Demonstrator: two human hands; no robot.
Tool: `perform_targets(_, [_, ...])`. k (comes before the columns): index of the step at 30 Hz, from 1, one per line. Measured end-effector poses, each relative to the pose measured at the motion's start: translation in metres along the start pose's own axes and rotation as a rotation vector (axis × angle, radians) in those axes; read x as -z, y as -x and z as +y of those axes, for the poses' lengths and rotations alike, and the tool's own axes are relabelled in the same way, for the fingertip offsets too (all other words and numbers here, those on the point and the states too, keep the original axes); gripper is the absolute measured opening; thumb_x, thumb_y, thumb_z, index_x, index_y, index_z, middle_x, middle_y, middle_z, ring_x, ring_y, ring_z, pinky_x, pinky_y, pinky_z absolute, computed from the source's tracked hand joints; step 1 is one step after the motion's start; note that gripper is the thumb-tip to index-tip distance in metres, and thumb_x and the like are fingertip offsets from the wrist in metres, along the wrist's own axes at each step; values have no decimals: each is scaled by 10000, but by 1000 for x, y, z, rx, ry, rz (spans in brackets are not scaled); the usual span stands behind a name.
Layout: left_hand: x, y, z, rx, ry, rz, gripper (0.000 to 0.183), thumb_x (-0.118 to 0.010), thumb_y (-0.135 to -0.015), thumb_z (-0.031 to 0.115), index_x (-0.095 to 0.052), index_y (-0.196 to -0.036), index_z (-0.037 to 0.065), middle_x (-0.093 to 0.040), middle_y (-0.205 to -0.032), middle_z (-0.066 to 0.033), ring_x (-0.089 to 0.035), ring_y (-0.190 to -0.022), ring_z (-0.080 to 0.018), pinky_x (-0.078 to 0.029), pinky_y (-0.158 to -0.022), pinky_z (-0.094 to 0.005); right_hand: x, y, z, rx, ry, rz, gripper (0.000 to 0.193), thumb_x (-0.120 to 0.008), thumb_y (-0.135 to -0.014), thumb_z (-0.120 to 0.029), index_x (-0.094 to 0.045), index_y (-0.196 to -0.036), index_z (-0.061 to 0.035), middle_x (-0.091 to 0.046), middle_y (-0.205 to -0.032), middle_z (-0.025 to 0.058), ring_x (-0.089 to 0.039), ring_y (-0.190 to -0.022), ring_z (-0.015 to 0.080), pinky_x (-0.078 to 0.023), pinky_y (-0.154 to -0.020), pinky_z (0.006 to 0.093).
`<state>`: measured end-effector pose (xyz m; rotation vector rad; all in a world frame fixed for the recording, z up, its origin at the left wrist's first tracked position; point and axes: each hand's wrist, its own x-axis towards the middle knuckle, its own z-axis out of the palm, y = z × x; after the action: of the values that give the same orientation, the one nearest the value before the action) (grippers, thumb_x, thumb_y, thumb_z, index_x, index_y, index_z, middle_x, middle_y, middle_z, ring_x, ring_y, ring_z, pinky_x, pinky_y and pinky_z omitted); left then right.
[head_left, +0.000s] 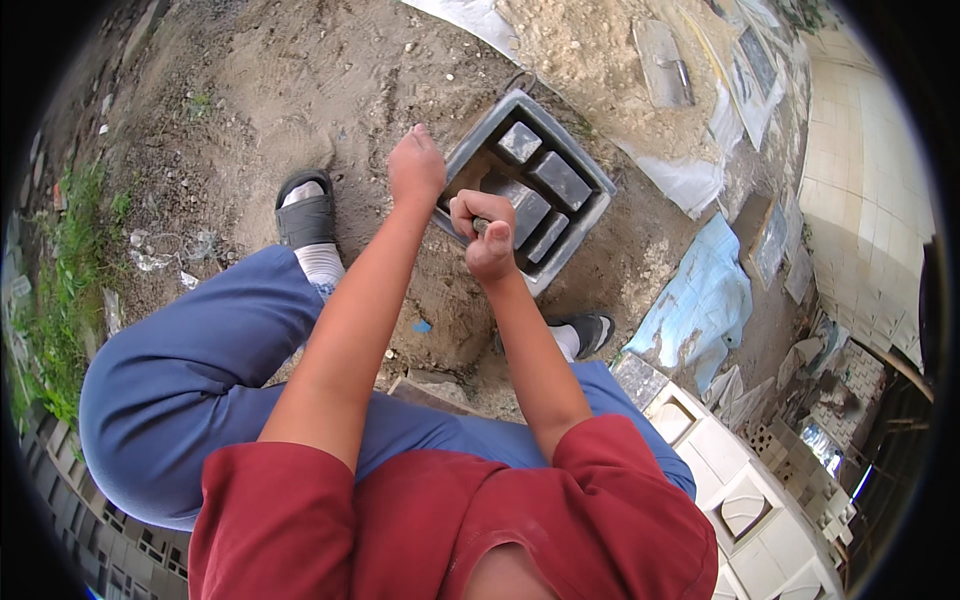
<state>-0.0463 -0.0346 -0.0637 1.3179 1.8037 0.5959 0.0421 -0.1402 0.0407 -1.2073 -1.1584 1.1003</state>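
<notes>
Right hand [488,230] closed over the near part of the box, thumb and fingers wrapped round a short dark rod [480,226], only the end of which shows to us. Left hand [416,168] lies just beyond the box's left edge, its back toward us, fingers apparently curled; we cannot tell whether it grips anything. Below and beside both sits the grey box [564,141], open-topped, on bare soil, set at a slant to us; inside we count four raised rectangular blocks [560,180], differing in size, with dark gaps between. A thin wire loop [517,82] shows at its far corner. Dark sandals over pale socks: left sandal [304,215] well out to the left, right sandal [595,333] near the box's near end. Farther right we note a light-blue sheet [705,290], crumpled and dirt-smeared, white sheeting [690,185] edging a sandy heap [590,60], and pale patterned blocks [720,460] in rows at lower right. Green grass [70,280] fringes the far left.
</notes>
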Motion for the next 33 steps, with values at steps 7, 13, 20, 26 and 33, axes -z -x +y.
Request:
perform_targets(7, [4,14,15,28,-4,21,512,-379,-1111,363,-673,-964,-30,-698,-928,-330,-660,-918,-541,-501,-857,-619,16,8,-7,-19,-70,-50,835,-351,-961,-828,-311,-626,-65,-302,-604,2,-290,-563,138,-195,-552,331])
perform_targets(13, [9,14,16,9,-23,52,502,-373,-1116,371,-661,-982,-18,-697,-947,-334,-661,-936,-546,-503,-862,-623,22,10,-21,18,-126,-7,778,-363,-1021,-707,-309,-613,-48,-304,-572,0,-294,-516,131,-182,-515,337])
perform_targets(20, [9,16,24,23,-53,53,516,-368,-1112,393,-676,-1018,-11,-707,-988,-330,-663,-986,-541,-504,-898,-618,28,18,-28,-15,-104,28,814,-363,-994,-773,-301,-615,-56,-297,-579,-7,-290,-519,122,-178,-513,329])
perform_targets(26, [7,17,20,19,-98,73,553,-348,-1114,412,-677,-994,-17,-713,-978,-322,-671,-981,-530,-508,-905,-613,34,15,-34,-98,17,-74,807,-384,-974,-774,-313,-620,-52,-289,-580,-9,-285,-527,126,-172,-516,340])
perform_targets(33, [10,16,21,-51,-149,95,590,-328,-1114,441,-707,-988,6,-715,-969,-313,-669,-967,-524,-496,-884,-618,43,27,-22,-40,-46,33,809,-366,-982,-779,-307,-616,-61,-290,-595,-16,-277,-550,119,-172,-530,332])
